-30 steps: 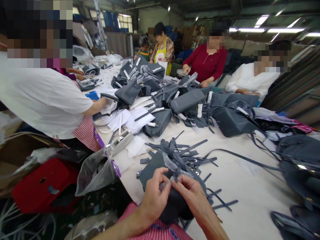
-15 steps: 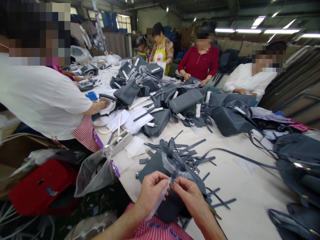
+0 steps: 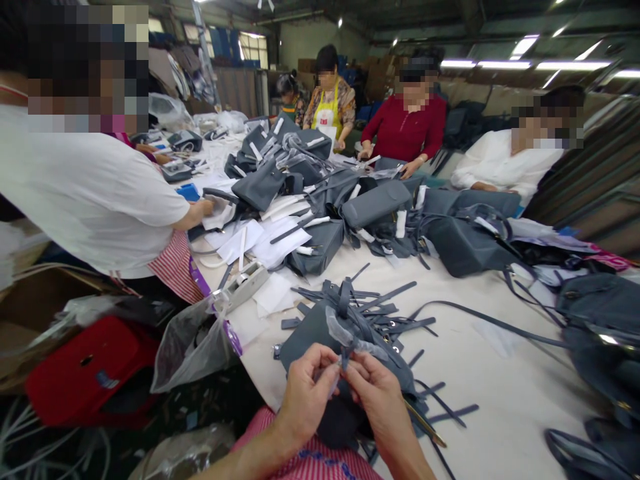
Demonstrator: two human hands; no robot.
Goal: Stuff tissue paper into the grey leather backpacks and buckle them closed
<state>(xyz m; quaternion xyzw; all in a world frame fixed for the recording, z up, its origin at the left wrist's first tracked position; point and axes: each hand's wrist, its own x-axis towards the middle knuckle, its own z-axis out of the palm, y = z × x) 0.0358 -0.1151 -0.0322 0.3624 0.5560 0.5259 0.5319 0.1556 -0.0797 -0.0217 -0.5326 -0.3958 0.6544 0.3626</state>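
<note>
A dark grey handbag [image 3: 306, 339] lies at the table's near edge, with several loose straps [image 3: 390, 293] spread over and around it. Above it my left hand [image 3: 313, 387] pinches a piece of clear plastic wrap [image 3: 336, 381]. Close beside, almost touching, my right hand [image 3: 373, 387] has its fingertips closed at the same spot, on the wrap and the end of a dark strap. More clear wrap [image 3: 340, 328] covers part of the bag's handle. The exact grip is partly hidden by my fingers. A gold-coloured metal piece [image 3: 425, 423] sticks out past my right wrist.
A heap of grey handbags [image 3: 375, 203] fills the table's middle. A tape dispenser [image 3: 243, 287] and white paper sheets [image 3: 280, 243] lie ahead on the left. More bags [image 3: 600, 313] are on the right. A red stool [image 3: 93, 370] stands at lower left. Several people work around the table.
My hands stay together at the wrapped strap, with the fingers shifting slightly and the left-hand wrap bunched smaller. The person in red has moved their hands apart over a bag. The view has shifted a little.
</note>
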